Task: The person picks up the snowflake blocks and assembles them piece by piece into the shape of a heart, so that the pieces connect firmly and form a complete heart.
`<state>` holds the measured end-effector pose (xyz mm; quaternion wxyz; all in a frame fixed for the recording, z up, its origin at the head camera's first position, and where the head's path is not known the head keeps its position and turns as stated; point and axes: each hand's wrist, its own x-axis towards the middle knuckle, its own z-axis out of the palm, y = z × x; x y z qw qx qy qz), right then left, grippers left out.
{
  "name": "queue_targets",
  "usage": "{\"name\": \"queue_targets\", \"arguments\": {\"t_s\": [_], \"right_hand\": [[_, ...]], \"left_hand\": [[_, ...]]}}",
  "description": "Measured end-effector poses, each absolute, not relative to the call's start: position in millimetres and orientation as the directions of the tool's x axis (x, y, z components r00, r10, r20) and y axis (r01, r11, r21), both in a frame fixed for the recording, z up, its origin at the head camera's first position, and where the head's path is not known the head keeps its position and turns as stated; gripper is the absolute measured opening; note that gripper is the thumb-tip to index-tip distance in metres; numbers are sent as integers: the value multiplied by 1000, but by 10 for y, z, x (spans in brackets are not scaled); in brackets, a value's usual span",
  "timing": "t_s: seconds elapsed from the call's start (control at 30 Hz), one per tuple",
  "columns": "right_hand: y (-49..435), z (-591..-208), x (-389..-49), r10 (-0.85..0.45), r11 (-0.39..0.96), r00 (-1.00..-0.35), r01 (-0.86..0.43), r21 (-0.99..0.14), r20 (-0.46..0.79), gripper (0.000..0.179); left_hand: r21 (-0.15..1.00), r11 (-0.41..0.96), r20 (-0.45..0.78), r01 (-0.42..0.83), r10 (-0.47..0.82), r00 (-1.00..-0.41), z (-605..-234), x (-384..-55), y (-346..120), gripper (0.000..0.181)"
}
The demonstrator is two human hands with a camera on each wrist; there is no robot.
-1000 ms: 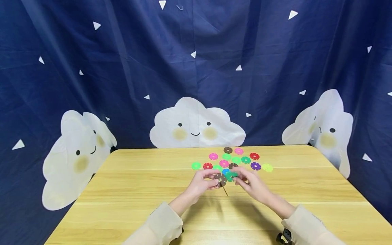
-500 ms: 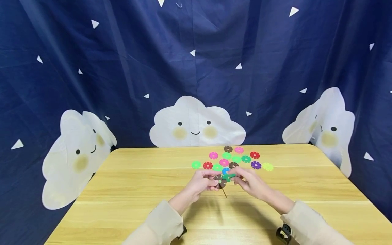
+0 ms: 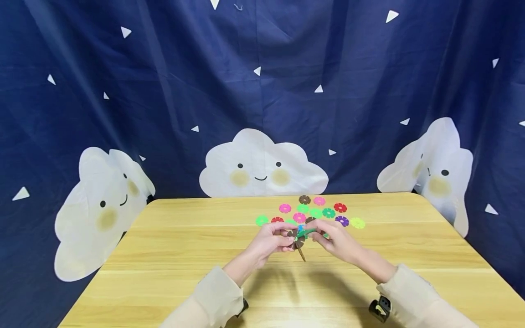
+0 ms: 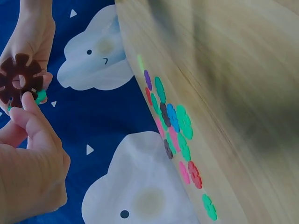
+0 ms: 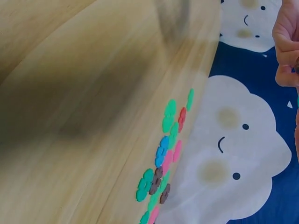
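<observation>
My left hand (image 3: pixel 266 242) pinches a brown notched plastic disc (image 4: pixel 7 80) between thumb and fingers, above the table. A second brown disc (image 3: pixel 301 255), seen nearly edge-on, hangs below it and appears joined to it. My right hand (image 3: pixel 339 240) pinches a green notched disc (image 3: pixel 305 233), tilted almost edge-on against the brown disc's right side. Whether their slots interlock I cannot tell. In the left wrist view the brown disc covers most of the green one. In the right wrist view the left hand (image 5: pixel 287 44) shows only at the right edge.
Loose notched discs lie flat on the wooden table (image 3: pixel 184 255) beyond the hands, among them a purple disc (image 3: pixel 342 221), a yellow disc (image 3: pixel 357 222) and a red disc (image 3: pixel 340 207). A dark blue curtain (image 3: pixel 262 100) with white clouds stands behind the table's far edge.
The green disc has moved left to meet the brown disc and turned from face-on to nearly edge-on. My right hand has shifted slightly left with it; the left hand keeps its hold.
</observation>
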<state>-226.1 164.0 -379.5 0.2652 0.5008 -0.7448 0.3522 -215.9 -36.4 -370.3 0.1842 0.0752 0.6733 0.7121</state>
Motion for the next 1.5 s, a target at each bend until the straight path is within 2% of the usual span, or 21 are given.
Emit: {"name": "queue_targets", "arguments": {"t_s": [0.13,0.33,0.47,0.57,0.7,0.83,0.97,1.03,1.13,1.27,1.4,1.5], "right_hand": [[1637,-3814,-2245,-526,301,-438,-898,-322,729,38],[1614,-3886,-2184,-387,373,-562,-820,-433,731,37],[1545,-3780,-2056,-399,355,-564,-822,-445,723,36],[1469,-3674,-1973,-405,314,-516,-854,-415,755,35],[1425,-3659,-1978,-350,275,-474,-876,-395,808,31],[1427,-3671,-1998,-272,279,-499,-859,-429,823,27],[1455,-3676,-1997,-201,297,-568,-812,-503,798,23],[1468,-3685,-1982,-187,322,-606,-781,-535,773,21],[1475,-3718,-1956,-196,362,-646,-747,-558,738,18],[1463,-3768,-1942,-236,359,-656,-745,-562,717,16],[1433,-3778,-1947,-274,327,-637,-766,-553,720,16],[1409,-3767,-1944,-293,320,-623,-779,-540,725,18]], "left_hand": [[986,-36,-141,-164,355,-924,-3710,-2155,-385,33],[980,-125,-113,-153,275,-955,-3713,-2171,-420,39],[972,-191,-96,-136,205,-974,-3719,-2183,-409,35],[966,-223,-92,-132,179,-980,-3730,-2179,-381,31],[963,-236,-88,-132,190,-978,-3729,-2156,-346,27],[968,-222,-79,-122,193,-978,-3728,-2126,-338,27],[993,-122,8,-7,118,-993,-3732,-2092,-342,29],[994,-25,104,103,49,-993,-3733,-2086,-341,28],[951,142,276,273,-4,-961,-3741,-2095,-330,24],[840,285,452,462,105,-886,-3756,-2089,-308,23],[699,405,544,590,234,-806,-3784,-2062,-292,20],[603,478,587,638,276,-761,-3817,-2063,-285,18]]}}
